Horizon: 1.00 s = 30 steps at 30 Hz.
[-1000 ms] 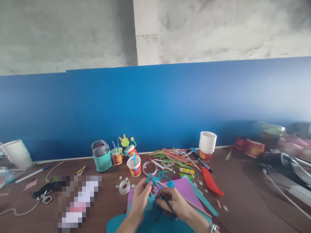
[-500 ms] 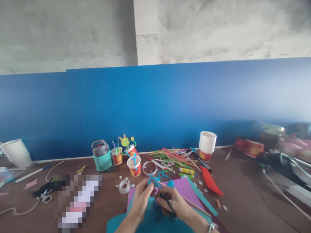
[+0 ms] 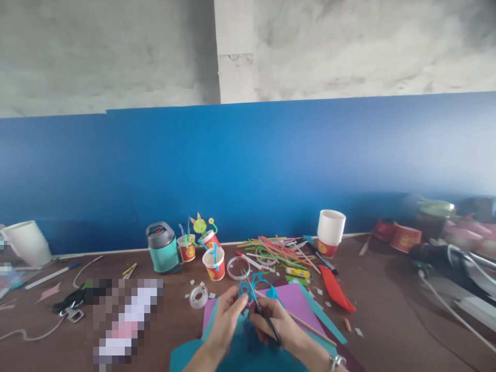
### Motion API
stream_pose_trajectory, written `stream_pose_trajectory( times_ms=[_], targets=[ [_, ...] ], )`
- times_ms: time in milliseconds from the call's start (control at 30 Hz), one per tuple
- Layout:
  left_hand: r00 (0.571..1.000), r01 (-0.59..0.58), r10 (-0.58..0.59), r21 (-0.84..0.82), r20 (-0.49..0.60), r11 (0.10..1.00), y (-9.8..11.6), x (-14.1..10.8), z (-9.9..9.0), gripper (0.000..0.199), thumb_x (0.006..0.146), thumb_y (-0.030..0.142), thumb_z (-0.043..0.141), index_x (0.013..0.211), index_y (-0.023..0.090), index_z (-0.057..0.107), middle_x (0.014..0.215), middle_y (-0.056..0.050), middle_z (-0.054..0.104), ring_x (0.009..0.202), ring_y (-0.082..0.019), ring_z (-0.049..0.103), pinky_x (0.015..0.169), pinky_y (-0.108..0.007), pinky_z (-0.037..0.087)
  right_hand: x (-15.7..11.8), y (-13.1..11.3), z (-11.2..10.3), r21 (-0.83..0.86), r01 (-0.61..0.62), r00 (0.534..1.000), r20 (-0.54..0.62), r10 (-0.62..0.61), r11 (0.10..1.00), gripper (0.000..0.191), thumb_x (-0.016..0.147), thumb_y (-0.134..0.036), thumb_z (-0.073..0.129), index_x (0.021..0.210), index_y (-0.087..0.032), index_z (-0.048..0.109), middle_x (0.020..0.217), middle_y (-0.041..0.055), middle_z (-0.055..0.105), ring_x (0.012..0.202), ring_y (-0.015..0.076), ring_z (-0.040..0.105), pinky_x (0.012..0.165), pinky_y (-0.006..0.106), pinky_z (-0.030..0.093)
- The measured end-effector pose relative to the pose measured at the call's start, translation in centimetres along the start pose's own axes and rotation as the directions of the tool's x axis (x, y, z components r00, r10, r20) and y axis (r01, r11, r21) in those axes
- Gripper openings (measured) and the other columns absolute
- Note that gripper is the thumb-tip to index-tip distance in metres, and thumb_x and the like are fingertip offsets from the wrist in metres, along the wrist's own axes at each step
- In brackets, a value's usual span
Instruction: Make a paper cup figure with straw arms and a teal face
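My left hand [image 3: 229,314] pinches a small blue paper cutout [image 3: 245,289] between thumb and fingers. In my right hand [image 3: 277,318] is a pair of dark-handled scissors [image 3: 263,312], the blades pointing up and away, close against the cutout. Both hands are over teal paper [image 3: 236,356] and a purple sheet [image 3: 300,305]. Another blue paper scrap with a round hole [image 3: 273,292] lies just beyond my right hand. A thin wooden stick [image 3: 313,329] rests on the sheets at the right.
Behind my hands are a tape roll [image 3: 199,297], paper cups [image 3: 214,263], a teal jar [image 3: 164,250], a pile of coloured sticks [image 3: 277,250] and a glue stick [image 3: 297,272]. A red piece [image 3: 336,292] and stacked cups [image 3: 330,232] stand right.
The scissor blades have tilted slightly to the left and look a little farther apart. The cutout has shifted slightly in my left hand.
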<state>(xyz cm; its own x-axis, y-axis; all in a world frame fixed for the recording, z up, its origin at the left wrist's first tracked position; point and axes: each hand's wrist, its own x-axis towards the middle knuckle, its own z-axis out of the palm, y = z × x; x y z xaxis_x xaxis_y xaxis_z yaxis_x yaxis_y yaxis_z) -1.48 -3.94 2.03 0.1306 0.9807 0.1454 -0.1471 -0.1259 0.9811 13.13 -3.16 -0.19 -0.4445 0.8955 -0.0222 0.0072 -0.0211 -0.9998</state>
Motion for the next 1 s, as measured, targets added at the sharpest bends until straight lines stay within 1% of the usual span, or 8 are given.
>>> stream_pose_trajectory(
  times_ms=[167,400,533,667,833,1000],
  targets=[
    [1.0,0.03,-0.03,-0.027,0.006,0.999,0.2,0.0,0.2,0.024,0.074,0.044,0.062,0.066,0.021,0.057,0.061,0.003,0.046,0.063,-0.015,0.041,0.061,-0.025,0.035,-0.2,-0.3,0.2,0.001,0.001,1.0,0.008,-0.001,1.0,0.043,0.069,-0.054,0.073,0.073,-0.018,0.051,0.044,-0.0074,0.051,0.037,0.0068,0.045,0.038,0.017,0.036],
    [0.999,0.031,-0.031,-0.05,-0.004,0.998,0.1,0.0,0.2,0.023,0.074,0.043,0.063,0.066,0.022,0.06,0.06,0.003,0.047,0.062,-0.016,0.042,0.06,-0.024,0.036,-0.4,-0.6,0.3,-0.03,0.003,1.0,-0.026,-0.004,1.0,0.041,0.071,-0.054,0.071,0.071,-0.018,0.051,0.042,-0.0076,0.05,0.035,0.0062,0.04,0.037,0.017,0.031],
    [1.0,0.019,-0.02,-0.047,-0.015,0.999,0.1,-0.1,0.2,0.023,0.074,0.043,0.064,0.067,0.021,0.061,0.061,0.004,0.048,0.062,-0.015,0.042,0.061,-0.024,0.036,-0.3,-0.6,0.3,-0.03,0.018,1.0,-0.019,-0.019,0.999,0.041,0.071,-0.054,0.072,0.071,-0.018,0.051,0.042,-0.0078,0.049,0.035,0.0061,0.039,0.037,0.017,0.03],
    [1.0,0.019,-0.019,-0.052,-0.002,0.998,0.1,-0.1,0.2,0.025,0.075,0.044,0.063,0.067,0.021,0.06,0.062,0.003,0.046,0.063,-0.015,0.041,0.061,-0.024,0.036,-0.3,-0.8,0.4,-0.022,0.02,1.0,-0.018,-0.02,1.0,0.043,0.069,-0.055,0.073,0.07,-0.019,0.05,0.041,-0.0085,0.047,0.035,0.006,0.038,0.036,0.018,0.029],
    [0.999,0.03,-0.031,-0.016,-0.021,0.999,0.1,0.0,0.1,0.029,0.073,0.048,0.064,0.065,0.021,0.057,0.062,0.003,0.045,0.063,-0.015,0.041,0.061,-0.024,0.037,-0.3,-0.9,0.4,-0.048,0.012,0.999,-0.038,-0.014,0.999,0.042,0.071,-0.055,0.071,0.07,-0.018,0.051,0.041,-0.0083,0.047,0.034,0.006,0.036,0.036,0.018,0.029],
    [1.0,0.007,-0.007,0.005,-0.019,1.0,0.2,0.1,0.0,0.03,0.074,0.048,0.063,0.063,0.021,0.054,0.061,0.003,0.044,0.063,-0.015,0.041,0.061,-0.024,0.036,-0.3,-1.0,0.4,-0.045,0.004,0.999,-0.046,-0.006,0.999,0.041,0.069,-0.054,0.072,0.067,-0.019,0.051,0.039,-0.0089,0.045,0.033,0.0059,0.035,0.035,0.018,0.027]
  ],
)
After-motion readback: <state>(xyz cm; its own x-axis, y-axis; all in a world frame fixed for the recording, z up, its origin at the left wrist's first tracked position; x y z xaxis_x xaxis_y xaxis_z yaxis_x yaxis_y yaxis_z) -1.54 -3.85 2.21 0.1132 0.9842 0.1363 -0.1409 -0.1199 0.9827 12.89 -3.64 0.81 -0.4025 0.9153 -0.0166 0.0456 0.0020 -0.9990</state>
